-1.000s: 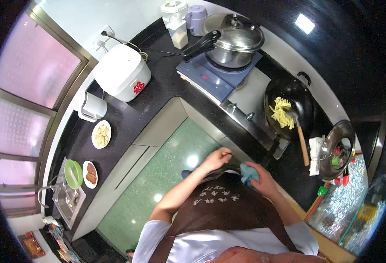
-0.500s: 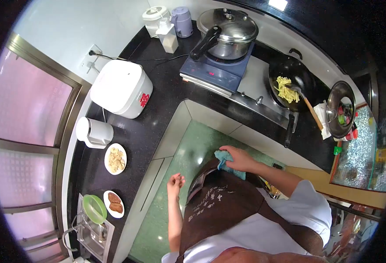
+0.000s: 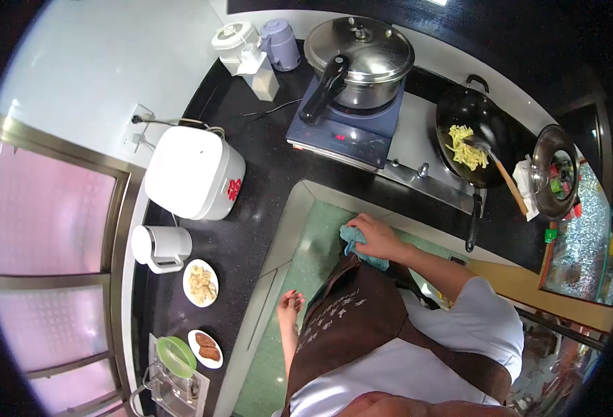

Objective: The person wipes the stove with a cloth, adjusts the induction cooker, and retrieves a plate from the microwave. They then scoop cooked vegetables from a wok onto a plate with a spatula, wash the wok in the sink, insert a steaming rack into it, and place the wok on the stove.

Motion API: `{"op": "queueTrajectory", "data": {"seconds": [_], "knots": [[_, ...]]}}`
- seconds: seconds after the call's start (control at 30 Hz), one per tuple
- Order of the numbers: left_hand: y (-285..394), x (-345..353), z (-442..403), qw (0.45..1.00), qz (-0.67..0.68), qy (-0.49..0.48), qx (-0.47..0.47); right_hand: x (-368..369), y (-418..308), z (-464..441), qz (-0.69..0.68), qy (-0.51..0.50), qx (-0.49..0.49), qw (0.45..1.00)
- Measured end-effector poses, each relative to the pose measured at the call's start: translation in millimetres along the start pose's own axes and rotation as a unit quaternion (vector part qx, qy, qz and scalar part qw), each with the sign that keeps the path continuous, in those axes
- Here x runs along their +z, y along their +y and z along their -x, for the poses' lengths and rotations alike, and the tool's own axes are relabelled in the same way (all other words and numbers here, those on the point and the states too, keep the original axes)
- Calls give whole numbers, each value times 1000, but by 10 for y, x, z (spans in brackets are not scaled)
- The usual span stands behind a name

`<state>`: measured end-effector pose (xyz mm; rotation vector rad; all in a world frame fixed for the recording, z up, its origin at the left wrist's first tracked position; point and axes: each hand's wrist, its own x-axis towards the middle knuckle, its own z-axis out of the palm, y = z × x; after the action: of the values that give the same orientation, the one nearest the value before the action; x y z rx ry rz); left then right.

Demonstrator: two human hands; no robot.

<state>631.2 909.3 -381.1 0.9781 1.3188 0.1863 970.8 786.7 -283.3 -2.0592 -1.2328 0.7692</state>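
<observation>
In the head view, my right hand [image 3: 379, 236] is closed on a blue-green cloth [image 3: 352, 239], held in front of the brown apron [image 3: 358, 313]. Part of the cloth hangs out below my fingers. Lower and to the left, my left hand [image 3: 290, 306] is held over the green floor with its fingers loosely bent and nothing in them. The counter edge lies beyond both hands. On the stove, a black wok [image 3: 504, 128] holds pale yellow strips of food [image 3: 466, 149], with a wooden-handled spatula [image 3: 509, 178] resting in it.
A pressure cooker [image 3: 372, 90] stands on a blue induction cooker [image 3: 348, 139]. To the left are a white rice cooker [image 3: 188, 174], a white kettle [image 3: 167, 248], two plates of food [image 3: 200, 283], and a green bowl [image 3: 176, 356] by the sink [image 3: 178, 396]. A lid [image 3: 555, 201] leans at right.
The view has shifted, so the counter items sit lower and mostly farther right. My right hand still grips the cloth, slightly higher in view; my left hand appears lower and farther right.
</observation>
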Motion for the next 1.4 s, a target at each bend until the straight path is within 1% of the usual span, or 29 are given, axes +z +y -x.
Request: {"op": "queueTrajectory", "data": {"seconds": [0.07, 0.17, 0.23, 0.33, 0.43, 0.47, 0.6, 0.7, 0.83, 0.93, 1.07, 1.17, 1.27, 1.37, 1.4], "knots": [[226, 138, -149, 999, -15, -27, 15, -60, -7, -132, -2, -3, -2, 1000], [601, 336, -350, 992, -86, -68, 63, -209, -9, -254, -10, 6, -3, 1000], [817, 494, -518, 988, -100, -76, 92, -290, 39, -290, -15, 21, -10, 1000], [1045, 655, -788, 973, -140, -113, 144, -371, 179, -299, 13, 40, 3, 999], [1337, 901, -864, 954, -180, -153, 186, -439, 262, -258, 11, 63, 27, 998], [1436, 983, -829, 945, -207, -153, 202, -448, 274, -241, 14, 75, 35, 996], [1670, 1192, -877, 895, -327, -172, 249, -478, 269, -124, 13, 117, 88, 989], [1800, 1295, -945, 871, -359, -205, 268, -462, 230, -6, -3, 160, 126, 979], [2097, 1501, -903, 799, -439, -230, 341, -492, 160, 145, -7, 200, 181, 963], [2284, 1694, -829, 754, -473, -243, 386, -456, 159, 232, 9, 233, 196, 952], [2300, 1866, -815, 729, -480, -273, 405, -427, 167, 335, 4, 267, 220, 938], [2329, 1967, -764, 710, -512, -293, 385, -398, 177, 388, 12, 291, 225, 930], [2348, 2063, -804, 644, -552, -287, 445, -412, 155, 420, 10, 301, 231, 925], [2430, 2200, -810, 592, -616, -279, 438, -423, 141, 423, 7, 305, 236, 923], [2457, 2247, -800, 574, -628, -265, 454, -431, 139, 418, 8, 305, 236, 923]]}}
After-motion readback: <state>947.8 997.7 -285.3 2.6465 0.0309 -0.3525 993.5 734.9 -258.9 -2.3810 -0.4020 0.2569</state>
